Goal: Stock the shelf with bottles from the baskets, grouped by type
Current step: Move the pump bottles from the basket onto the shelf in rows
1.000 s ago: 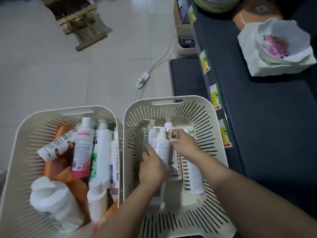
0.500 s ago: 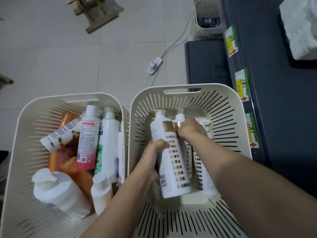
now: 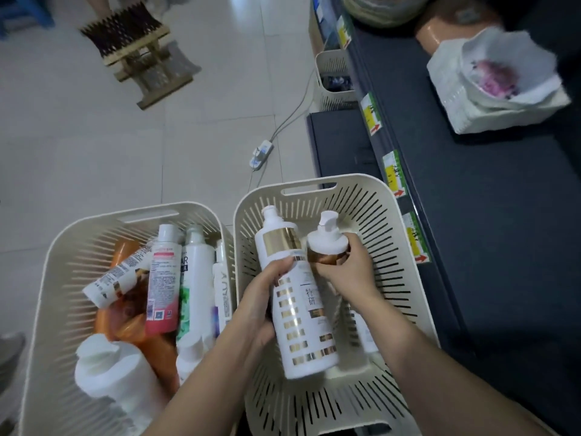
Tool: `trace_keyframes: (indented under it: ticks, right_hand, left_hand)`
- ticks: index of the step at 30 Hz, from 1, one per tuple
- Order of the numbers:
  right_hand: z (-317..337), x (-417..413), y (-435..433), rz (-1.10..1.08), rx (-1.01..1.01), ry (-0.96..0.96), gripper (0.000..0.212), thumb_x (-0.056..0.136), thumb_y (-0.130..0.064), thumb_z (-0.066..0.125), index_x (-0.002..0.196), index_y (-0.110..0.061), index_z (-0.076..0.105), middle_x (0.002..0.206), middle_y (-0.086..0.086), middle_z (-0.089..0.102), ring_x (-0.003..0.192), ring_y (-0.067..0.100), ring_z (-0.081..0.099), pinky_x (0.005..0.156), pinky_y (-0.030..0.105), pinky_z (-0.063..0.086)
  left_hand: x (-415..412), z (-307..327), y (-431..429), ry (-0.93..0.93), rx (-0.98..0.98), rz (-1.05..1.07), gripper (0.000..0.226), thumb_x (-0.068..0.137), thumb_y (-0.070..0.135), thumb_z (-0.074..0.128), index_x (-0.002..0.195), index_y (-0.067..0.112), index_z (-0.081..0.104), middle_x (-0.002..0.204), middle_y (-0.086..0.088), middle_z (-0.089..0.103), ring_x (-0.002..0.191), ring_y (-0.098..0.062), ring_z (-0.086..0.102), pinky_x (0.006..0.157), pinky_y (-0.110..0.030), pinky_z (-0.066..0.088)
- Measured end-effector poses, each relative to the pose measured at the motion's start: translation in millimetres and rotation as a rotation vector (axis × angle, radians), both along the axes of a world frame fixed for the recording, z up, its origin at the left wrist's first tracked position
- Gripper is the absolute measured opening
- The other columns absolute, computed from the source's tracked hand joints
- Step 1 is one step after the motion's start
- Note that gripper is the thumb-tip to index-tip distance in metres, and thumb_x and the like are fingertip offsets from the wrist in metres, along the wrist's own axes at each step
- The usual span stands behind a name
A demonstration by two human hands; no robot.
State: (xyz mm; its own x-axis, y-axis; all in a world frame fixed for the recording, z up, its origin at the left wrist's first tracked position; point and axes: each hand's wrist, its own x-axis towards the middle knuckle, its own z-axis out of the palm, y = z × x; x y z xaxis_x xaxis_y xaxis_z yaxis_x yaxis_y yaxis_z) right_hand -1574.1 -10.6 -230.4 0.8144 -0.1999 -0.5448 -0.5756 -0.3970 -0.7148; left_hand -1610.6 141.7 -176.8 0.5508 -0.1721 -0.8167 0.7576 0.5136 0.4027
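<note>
Bottles in white with gold trim are in both hands, over the right basket (image 3: 393,247). The left hand (image 3: 261,309) has its fingers curled round the middle of the tall white-and-gold bottle (image 3: 295,325), which is tilted with its cap pointing away from the person. The right hand (image 3: 345,272) grips the pump bottle (image 3: 327,240) at its gold collar, just beside the first. Picking up a matching pair makes sense to me, as the dark shelf (image 3: 471,215) alongside is to be filled type by type. The mixed lot sits untouched in the left basket (image 3: 56,262), with a pink-labelled bottle (image 3: 162,278) lying over orange bottles (image 3: 157,347).

The body of the pump bottle is hidden behind the fingers and the taller one, so I cannot tell whether it has left the basket floor. A third bottle (image 3: 364,332) shows only as a sliver under the right forearm, so its type is unclear. The price tags (image 3: 394,174) on the shelf edge are too blurred to read. The shelf runs out of sight to the right, so I cannot make out where this kind belongs.
</note>
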Motion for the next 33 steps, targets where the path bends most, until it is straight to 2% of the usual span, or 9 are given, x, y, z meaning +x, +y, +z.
trace_keyframes:
  ticks: [3, 7, 12, 15, 18, 24, 27, 30, 33]
  right_hand:
    - [32, -11, -5, -0.111, 0.029, -0.068, 0.082, 0.042, -0.043, 0.086, 0.116, -0.03, 0.054, 0.113, -0.002, 0.062, 0.102, 0.019, 0.06, 0.088, 0.042, 0.054]
    - [76, -30, -8, -0.27, 0.054, -0.15, 0.068, 0.054, -0.03, 0.092, 0.112, -0.027, 0.056, 0.105, -0.005, 0.067, 0.095, 0.015, 0.064, 0.081, 0.036, 0.054]
    - [129, -62, -5, -0.428, 0.081, -0.272, 0.06, 0.054, -0.031, 0.093, 0.104, -0.035, 0.06, 0.101, -0.009, 0.069, 0.092, 0.012, 0.068, 0.077, 0.033, 0.055]
    - [163, -82, -3, -0.498, 0.07, -0.356, 0.059, 0.053, -0.032, 0.093, 0.101, -0.036, 0.059, 0.1, -0.009, 0.07, 0.093, 0.011, 0.068, 0.081, 0.038, 0.056]
    - [197, -105, -3, -0.568, 0.074, -0.431, 0.062, 0.054, -0.028, 0.094, 0.107, -0.03, 0.06, 0.097, -0.009, 0.071, 0.091, 0.011, 0.069, 0.078, 0.033, 0.057]
    - [259, -159, -11, -0.689, 0.04, -0.559, 0.064, 0.052, -0.027, 0.094, 0.105, -0.034, 0.06, 0.099, -0.01, 0.07, 0.092, 0.008, 0.068, 0.082, 0.034, 0.057]
    - [287, -186, -20, -0.733, 0.015, -0.612, 0.064, 0.053, -0.025, 0.093, 0.107, -0.033, 0.061, 0.102, -0.009, 0.071, 0.094, 0.01, 0.068, 0.084, 0.037, 0.057]
    - [311, -214, -30, -0.776, -0.026, -0.654, 0.062, 0.054, -0.024, 0.093, 0.107, -0.032, 0.061, 0.098, -0.01, 0.072, 0.091, 0.008, 0.069, 0.081, 0.035, 0.058]
    - [336, -242, -44, -0.803, -0.073, -0.71, 0.058, 0.056, -0.023, 0.093, 0.104, -0.03, 0.062, 0.094, -0.011, 0.073, 0.085, 0.005, 0.069, 0.071, 0.026, 0.055]
  left_hand:
    - [0, 16, 10, -0.065, 0.023, -0.069, 0.046, 0.065, 0.027, 0.073, 0.104, 0.005, 0.062, 0.076, -0.013, 0.068, 0.066, -0.027, 0.066, 0.065, -0.038, 0.056]
    - [2, 41, 25, -0.154, -0.006, -0.181, 0.041, 0.067, 0.025, 0.07, 0.102, 0.004, 0.063, 0.074, -0.012, 0.068, 0.066, -0.028, 0.066, 0.065, -0.038, 0.055]
    - [2, 83, 33, -0.31, -0.03, -0.385, 0.034, 0.075, 0.031, 0.065, 0.096, 0.003, 0.066, 0.077, -0.014, 0.071, 0.065, -0.027, 0.069, 0.059, -0.037, 0.059]
    - [-1, 104, 35, -0.39, 0.002, -0.507, 0.047, 0.069, 0.034, 0.078, 0.1, 0.001, 0.065, 0.082, -0.018, 0.072, 0.07, -0.03, 0.071, 0.058, -0.038, 0.058]
    - [-3, 125, 35, -0.457, 0.024, -0.593, 0.053, 0.063, 0.032, 0.076, 0.104, 0.002, 0.064, 0.087, -0.021, 0.071, 0.074, -0.032, 0.07, 0.064, -0.04, 0.06]
    - [-15, 175, 18, -0.644, -0.031, -0.735, 0.082, 0.039, 0.035, 0.091, 0.108, 0.001, 0.061, 0.086, -0.018, 0.072, 0.073, -0.031, 0.071, 0.062, -0.039, 0.06]
    - [-23, 197, 1, -0.712, -0.049, -0.747, 0.064, 0.053, 0.026, 0.084, 0.106, 0.001, 0.061, 0.089, -0.023, 0.071, 0.078, -0.036, 0.069, 0.072, -0.047, 0.058]
    - [-35, 223, -23, -0.813, -0.064, -0.816, 0.08, 0.047, 0.035, 0.09, 0.109, -0.006, 0.059, 0.099, -0.034, 0.063, 0.086, -0.043, 0.058, 0.085, -0.06, 0.044]
    - [-48, 247, -52, -0.926, -0.083, -0.842, 0.072, 0.044, 0.03, 0.085, 0.107, 0.0, 0.063, 0.09, -0.022, 0.071, 0.082, -0.038, 0.065, 0.083, -0.055, 0.051]
